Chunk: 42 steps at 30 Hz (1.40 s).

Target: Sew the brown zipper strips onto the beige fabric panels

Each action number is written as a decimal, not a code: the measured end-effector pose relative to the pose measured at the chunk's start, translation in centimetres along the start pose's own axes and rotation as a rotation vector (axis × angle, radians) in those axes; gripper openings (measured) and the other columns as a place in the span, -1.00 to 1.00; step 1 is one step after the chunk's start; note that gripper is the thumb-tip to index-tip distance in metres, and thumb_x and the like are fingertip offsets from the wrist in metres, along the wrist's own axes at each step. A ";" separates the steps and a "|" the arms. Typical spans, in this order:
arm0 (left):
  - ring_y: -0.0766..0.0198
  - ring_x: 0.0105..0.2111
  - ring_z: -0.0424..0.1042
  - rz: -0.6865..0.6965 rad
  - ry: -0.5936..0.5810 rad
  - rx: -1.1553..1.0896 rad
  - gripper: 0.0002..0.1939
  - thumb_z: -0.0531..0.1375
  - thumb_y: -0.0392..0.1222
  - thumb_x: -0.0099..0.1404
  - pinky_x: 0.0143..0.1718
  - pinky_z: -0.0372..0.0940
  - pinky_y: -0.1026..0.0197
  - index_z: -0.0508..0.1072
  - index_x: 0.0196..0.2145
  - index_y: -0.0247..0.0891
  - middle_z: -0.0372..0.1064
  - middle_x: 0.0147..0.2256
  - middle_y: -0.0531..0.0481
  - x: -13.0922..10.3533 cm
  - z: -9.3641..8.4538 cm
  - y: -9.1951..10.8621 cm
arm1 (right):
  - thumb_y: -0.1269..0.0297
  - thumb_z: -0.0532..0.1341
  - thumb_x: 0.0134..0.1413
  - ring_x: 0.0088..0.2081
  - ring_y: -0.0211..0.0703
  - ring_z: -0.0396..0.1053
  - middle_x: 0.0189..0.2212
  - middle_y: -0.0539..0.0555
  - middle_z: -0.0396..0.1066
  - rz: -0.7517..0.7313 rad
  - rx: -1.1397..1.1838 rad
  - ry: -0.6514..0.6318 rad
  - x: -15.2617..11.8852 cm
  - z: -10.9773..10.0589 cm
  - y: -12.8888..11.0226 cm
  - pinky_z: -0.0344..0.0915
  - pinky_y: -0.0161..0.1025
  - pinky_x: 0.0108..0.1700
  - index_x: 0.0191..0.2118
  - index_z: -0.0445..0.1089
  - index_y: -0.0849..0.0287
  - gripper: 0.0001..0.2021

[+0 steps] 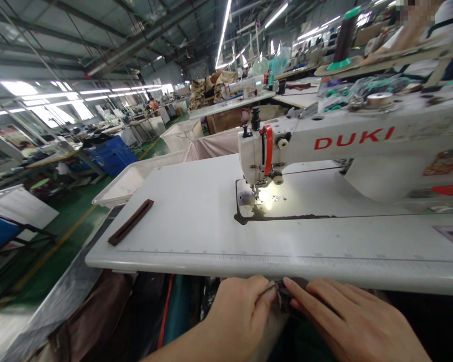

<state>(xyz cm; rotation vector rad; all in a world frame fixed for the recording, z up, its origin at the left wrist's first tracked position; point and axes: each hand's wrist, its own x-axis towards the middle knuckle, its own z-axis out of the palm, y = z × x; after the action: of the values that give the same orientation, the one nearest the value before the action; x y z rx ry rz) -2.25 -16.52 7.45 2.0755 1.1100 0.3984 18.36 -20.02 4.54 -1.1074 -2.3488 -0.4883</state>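
Just below the front edge of the sewing table (196,226), my left hand (241,311) pinches a small dark brown piece of fabric (287,297) between thumb and forefinger. My right hand (347,314) closes on the same piece from the other side, its fingertips close to the left thumb. Much of the fabric is hidden by my fingers. Beyond my hands stands a white sewing machine (309,136), its lamp lighting the needle plate (262,198); no fabric shows under the presser foot. A dark brown strip with a long slot (131,222) lies at the table's left end.
Brown fabric (94,317) hangs below the table on the left. A pale bin (124,186) stands behind the table's left end, with a blue crate (111,155) farther off. Thread cones (345,40) rise behind the machine, where another person's arm (411,32) shows.
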 end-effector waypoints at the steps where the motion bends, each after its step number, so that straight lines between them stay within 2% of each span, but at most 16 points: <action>1: 0.29 -0.48 0.33 0.007 0.001 0.001 -0.73 -0.04 -0.26 0.38 -0.42 0.13 0.28 0.38 -0.42 -0.25 0.39 -0.47 0.02 0.0 0.0 0.1 | 0.54 -0.08 0.18 -0.44 -0.18 0.42 -0.40 0.07 0.47 -0.013 -0.025 0.002 0.0 -0.1 0.0 0.34 -0.25 -0.44 -0.02 0.36 0.21 -0.63; 4: 0.28 -0.48 0.34 0.037 0.010 0.042 -0.73 -0.05 -0.26 0.38 -0.42 0.14 0.27 0.38 -0.40 -0.25 0.40 -0.46 0.01 -0.2 0.0 0.2 | 0.61 -0.08 0.08 -0.40 -0.15 0.42 -0.38 0.10 0.48 -0.021 -0.060 0.009 0.0 -0.5 -0.1 0.33 -0.23 -0.41 -0.02 0.37 0.19 -0.56; 9: 0.28 -0.47 0.35 0.079 0.004 0.041 -0.73 -0.06 -0.26 0.38 -0.43 0.14 0.27 0.37 -0.40 -0.25 0.39 -0.46 0.00 -0.6 -0.1 0.1 | 0.58 -0.07 0.12 -0.44 -0.17 0.42 -0.41 0.08 0.49 -0.045 -0.048 0.037 0.3 -0.5 -0.2 0.34 -0.24 -0.41 -0.08 0.41 0.20 -0.61; 12: 0.30 -0.49 0.33 0.051 0.011 0.046 -0.73 -0.04 -0.26 0.39 -0.43 0.13 0.28 0.37 -0.41 -0.25 0.39 -0.47 0.03 -0.7 -0.1 -0.1 | 0.44 -0.02 0.23 -0.47 -0.22 0.43 -0.42 0.04 0.49 0.092 0.126 0.076 0.6 0.0 0.1 0.35 -0.30 -0.44 -0.14 0.42 0.14 -0.72; 14: 0.29 -0.48 0.35 0.038 0.002 0.053 -0.72 -0.04 -0.25 0.40 -0.43 0.13 0.29 0.37 -0.41 -0.25 0.41 -0.46 0.03 -0.7 -0.2 -0.2 | 0.21 0.07 0.26 -0.51 -0.24 0.43 -0.46 0.02 0.49 0.263 0.275 0.084 0.8 0.3 0.5 0.34 -0.33 -0.49 -0.08 0.40 0.15 -0.76; 16: 0.28 -0.46 0.38 0.039 -0.014 0.075 -0.72 -0.04 -0.25 0.41 -0.42 0.13 0.28 0.38 -0.40 -0.25 0.42 -0.45 0.02 -0.6 -0.4 -0.2 | 0.08 0.16 0.17 -0.54 -0.23 0.42 -0.51 -0.01 0.48 0.389 0.419 -0.015 1.2 0.3 1.0 0.32 -0.34 -0.52 -0.07 0.41 0.14 -0.70; 18: 0.27 -0.46 0.38 0.045 -0.027 0.112 -0.73 -0.03 -0.24 0.40 -0.44 0.11 0.28 0.39 -0.40 -0.25 0.42 -0.45 0.02 -0.6 -0.5 -0.1 | 0.13 0.19 0.10 -0.60 -0.24 0.35 -0.61 -0.05 0.41 0.435 0.561 -0.209 1.8 0.2 1.4 0.22 -0.34 -0.57 -0.32 0.47 0.08 -0.82; 20: 0.28 -0.48 0.37 0.048 -0.021 0.138 -0.73 -0.02 -0.24 0.40 -0.45 0.08 0.27 0.38 -0.42 -0.24 0.41 -0.47 0.03 -0.5 -0.6 0.0 | 0.18 0.15 0.10 -0.62 -0.26 0.25 -0.68 -0.05 0.33 0.451 0.680 -0.385 2.3 0.0 1.5 0.11 -0.33 -0.58 -0.60 0.35 0.10 -0.72; 21: 0.28 -0.49 0.35 0.044 -0.012 0.144 -0.72 -0.03 -0.25 0.40 -0.47 0.06 0.27 0.38 -0.43 -0.24 0.40 -0.49 0.04 -0.4 -0.6 0.1 | 0.18 0.13 0.10 -0.63 -0.27 0.20 -0.70 -0.05 0.28 0.476 0.717 -0.430 2.5 -0.1 1.4 0.06 -0.33 -0.59 -0.65 0.28 0.12 -0.67; 24: 0.30 -0.53 0.29 0.033 0.048 0.124 -0.71 -0.03 -0.26 0.39 -0.49 0.02 0.26 0.35 -0.47 -0.25 0.35 -0.53 0.06 -0.3 -0.3 0.0 | 0.08 0.07 0.11 -0.61 -0.26 0.15 -0.70 -0.05 0.21 0.594 0.801 -0.434 2.6 0.2 0.7 0.04 -0.32 -0.58 -0.64 0.19 0.13 -0.63; 28: 0.32 -0.53 0.25 -0.016 0.093 0.018 -0.68 -0.01 -0.21 0.41 -0.48 0.04 0.28 0.34 -0.49 -0.25 0.30 -0.55 0.08 0.0 0.2 -0.5 | 0.00 0.04 0.13 -0.59 -0.23 0.18 -0.70 -0.03 0.19 0.730 0.908 -0.351 1.9 1.2 -0.3 0.13 -0.31 -0.57 -0.63 0.16 0.11 -0.59; 30: 0.32 -0.52 0.25 -0.035 0.094 -0.004 -0.68 -0.01 -0.21 0.41 -0.47 0.05 0.28 0.34 -0.50 -0.25 0.29 -0.55 0.08 0.2 0.4 -0.7 | -0.01 0.05 0.13 -0.59 -0.23 0.19 -0.69 -0.03 0.20 0.745 0.924 -0.323 1.6 1.6 -0.5 0.15 -0.32 -0.57 -0.63 0.18 0.11 -0.59; 37: 0.28 -0.50 0.28 -0.066 0.081 0.020 -0.68 -0.03 -0.20 0.41 -0.46 0.08 0.27 0.40 -0.45 -0.26 0.34 -0.52 0.04 0.1 0.2 -0.7 | 0.10 0.08 0.17 -0.58 -0.25 0.22 -0.65 -0.05 0.27 0.649 0.817 -0.273 1.6 1.6 -0.2 0.13 -0.31 -0.55 -0.56 0.31 0.11 -0.67; 42: 0.29 -0.52 0.32 -0.007 0.089 0.141 -0.68 -0.03 -0.22 0.43 -0.48 0.07 0.27 0.40 -0.43 -0.26 0.36 -0.52 0.05 0.0 0.2 -0.2 | 0.10 0.06 0.17 -0.57 -0.25 0.20 -0.66 -0.05 0.23 0.655 0.879 -0.373 2.2 1.3 -0.4 0.11 -0.31 -0.54 -0.57 0.27 0.12 -0.65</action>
<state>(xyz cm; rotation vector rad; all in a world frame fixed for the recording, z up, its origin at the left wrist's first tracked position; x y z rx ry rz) -2.25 -16.56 7.22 2.1943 1.2285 0.4230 16.48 -18.32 4.71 -1.4365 -1.9131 0.9556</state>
